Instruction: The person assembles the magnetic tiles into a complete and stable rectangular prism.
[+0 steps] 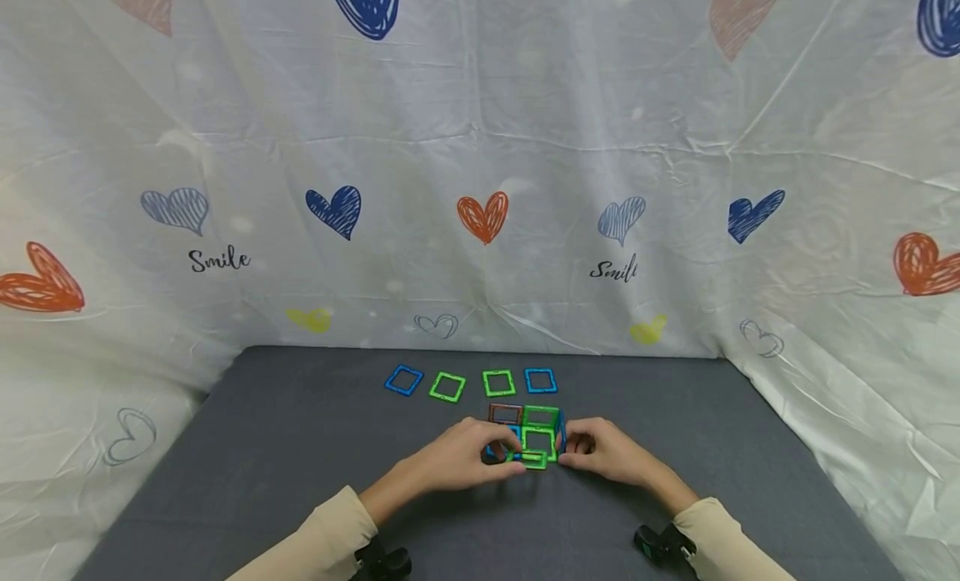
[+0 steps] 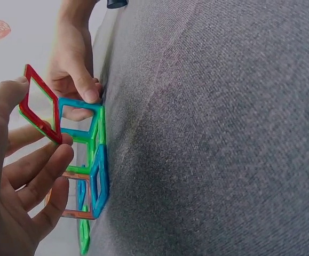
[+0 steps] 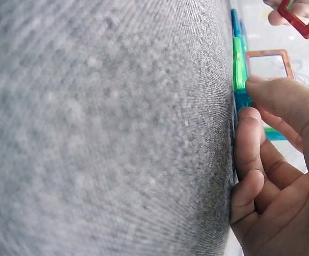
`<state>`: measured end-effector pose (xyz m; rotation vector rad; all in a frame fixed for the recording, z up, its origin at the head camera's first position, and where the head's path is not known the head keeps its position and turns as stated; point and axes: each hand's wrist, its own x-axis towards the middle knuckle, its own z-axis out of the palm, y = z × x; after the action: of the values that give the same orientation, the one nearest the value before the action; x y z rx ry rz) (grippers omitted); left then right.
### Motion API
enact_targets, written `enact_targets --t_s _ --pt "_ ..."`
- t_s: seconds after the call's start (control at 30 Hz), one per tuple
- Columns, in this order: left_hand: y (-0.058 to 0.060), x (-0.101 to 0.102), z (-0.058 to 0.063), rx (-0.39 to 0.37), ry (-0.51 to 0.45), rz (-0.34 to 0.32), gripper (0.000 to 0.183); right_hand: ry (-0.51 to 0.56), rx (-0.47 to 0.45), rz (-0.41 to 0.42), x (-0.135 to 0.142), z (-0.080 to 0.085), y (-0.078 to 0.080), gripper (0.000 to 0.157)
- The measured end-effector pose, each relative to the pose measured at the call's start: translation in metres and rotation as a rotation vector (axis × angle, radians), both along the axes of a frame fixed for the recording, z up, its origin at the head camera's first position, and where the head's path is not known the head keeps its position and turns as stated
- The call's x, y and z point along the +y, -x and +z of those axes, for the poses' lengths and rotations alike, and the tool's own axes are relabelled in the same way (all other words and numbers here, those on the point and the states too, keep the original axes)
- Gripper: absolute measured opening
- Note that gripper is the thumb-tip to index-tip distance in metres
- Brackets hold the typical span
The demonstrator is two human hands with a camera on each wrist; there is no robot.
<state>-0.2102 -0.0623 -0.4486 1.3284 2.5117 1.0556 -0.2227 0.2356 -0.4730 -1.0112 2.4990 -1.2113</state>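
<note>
My left hand (image 1: pixel 465 456) pinches a square magnetic tile (image 2: pixel 43 85) between thumb and fingers. The tile looks red on one face with green along its edge, and is held tilted in front of a small build. That build joins open-frame tiles: a green tile (image 1: pixel 540 409) at the back, a reddish-brown tile (image 2: pixel 79 215) and several blue and green ones. At its right side my right hand (image 1: pixel 611 452) pinches a blue tile (image 2: pixel 79 102) low down, thumb against its corner. Fingers hide part of the build's left side in the head view.
Behind the build lie loose square tiles in a row: a blue tile (image 1: pixel 412 370) at far left, a green tile (image 1: pixel 447 399), another green tile (image 1: pixel 498 373) and a blue tile (image 1: pixel 541 370). A grey cloth (image 1: pixel 300 448) covers the table, with a white printed curtain (image 1: pixel 405 264) behind.
</note>
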Motion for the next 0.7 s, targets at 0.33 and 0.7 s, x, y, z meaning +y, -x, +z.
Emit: enact_targets --t_s 0.33,0.7 --pt "-0.003 0.006 0.001 -0.007 0.023 0.013 0.026 0.001 0.016 -0.004 0.001 -0.001 0.001 0.009" --pt "-0.001 0.013 -0.003 -0.053 0.070 -0.017 0.026 -0.006 0.031 -0.003 0.001 -0.002 0.001 0.011"
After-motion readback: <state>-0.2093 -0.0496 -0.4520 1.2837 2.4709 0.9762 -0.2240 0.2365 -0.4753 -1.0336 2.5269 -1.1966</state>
